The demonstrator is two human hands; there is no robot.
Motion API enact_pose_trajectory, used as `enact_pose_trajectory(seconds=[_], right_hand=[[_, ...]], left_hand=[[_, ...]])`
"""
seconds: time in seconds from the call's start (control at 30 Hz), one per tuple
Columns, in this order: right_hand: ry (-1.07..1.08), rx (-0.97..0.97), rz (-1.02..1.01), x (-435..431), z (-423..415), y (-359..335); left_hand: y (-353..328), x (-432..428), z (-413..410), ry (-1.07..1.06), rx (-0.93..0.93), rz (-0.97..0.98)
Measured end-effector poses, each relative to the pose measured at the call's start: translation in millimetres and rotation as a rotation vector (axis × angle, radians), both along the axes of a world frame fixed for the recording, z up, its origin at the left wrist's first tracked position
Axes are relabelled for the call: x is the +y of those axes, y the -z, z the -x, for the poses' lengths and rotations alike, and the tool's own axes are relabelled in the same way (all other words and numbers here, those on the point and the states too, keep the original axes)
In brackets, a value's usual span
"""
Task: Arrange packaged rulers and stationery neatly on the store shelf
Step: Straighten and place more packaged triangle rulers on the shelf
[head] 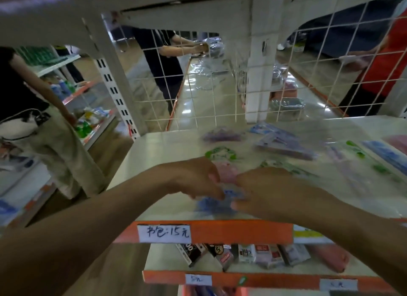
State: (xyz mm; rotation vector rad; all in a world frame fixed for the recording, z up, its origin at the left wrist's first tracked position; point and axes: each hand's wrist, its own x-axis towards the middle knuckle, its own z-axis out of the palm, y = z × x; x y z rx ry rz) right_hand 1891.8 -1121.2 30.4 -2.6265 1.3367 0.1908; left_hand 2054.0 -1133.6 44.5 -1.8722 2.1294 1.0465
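Two hands are in play, and both come in over the orange shelf lip (pixel 242 230), where a handwritten price label (pixel 164 233) faces the aisle and small boxes (pixel 222 255) sit on the tier below. Just past that lip, the left hand (pixel 193 181) and the right hand (pixel 271 194) meet over a blue packet (pixel 217 205) lying at the front of the shelf (pixel 154 154). Left fingers curl down and pinch at its left side. The right thumb tucks in at the edge with fingers bent over the top, so by my reading both are grasping that same packet, though motion blur softens the detail. Two hands on one flat, slippery sleeve makes sense: one steadies, the other squares it to the front edge. Right behind the knuckles lies a pink packet (pixel 228 172), touching or overlapping the blue one, I cannot tell which. Further in come a green packet (pixel 220 153), then a purple packet (pixel 222 136), strung out in a loose line toward the back, and off to the right a scatter of ruler packs (pixel 284 144) lies at odd angles under glossy wrap. Plenty left to straighten, I'd say. Behind it all stands the white wire grid (pixel 198 93), likely there to stop stock sliding through, and beyond it a person in dark clothes (pixel 167 60) works at another shelf.
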Motion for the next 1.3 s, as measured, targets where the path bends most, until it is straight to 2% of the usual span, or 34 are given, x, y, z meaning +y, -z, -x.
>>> enact_pose_trajectory(seconds=[0.13, 0.3, 0.43, 0.6, 0.87, 0.97, 1.07, 1.13, 1.3], right_hand=[[-0.012, 0.042, 0.030, 3.3, -8.8, 11.1], [0.017, -0.012, -0.111, -2.3, -10.5, 12.6], [0.054, -0.072, -0.249, -0.7, -6.5, 5.4], [0.058, -0.064, -0.257, 2.6, -9.9, 3.6], [0.065, -0.089, -0.260, 1.8, -10.5, 10.2], [0.072, -0.200, -0.210, -1.4, -9.8, 5.9], [0.080, -0.308, -0.020, -6.7, -9.4, 0.0], [0.085, -0.328, 0.024, -6.9, -9.3, -1.5], [0.029, -0.302, 0.054, 1.3, -10.1, 12.1]], left_hand=[[7.9, 11.0, 3.8, -0.102, 0.041, -0.028], [12.5, 18.7, 7.0, -0.223, 0.066, -0.054], [14.1, 23.4, 3.2, -0.218, 0.081, -0.054], [15.7, 28.5, 4.1, -0.185, 0.035, -0.004], [16.1, 32.5, -1.0, -0.250, 0.112, 0.011], [17.3, 33.6, -5.2, -0.211, 0.148, 0.094], [10.8, 33.7, -9.3, -0.138, 0.110, 0.356], [10.2, 34.1, -12.0, -0.100, 0.041, 0.510], [34.9, 42.0, -18.0, -0.083, -0.035, 0.529]])
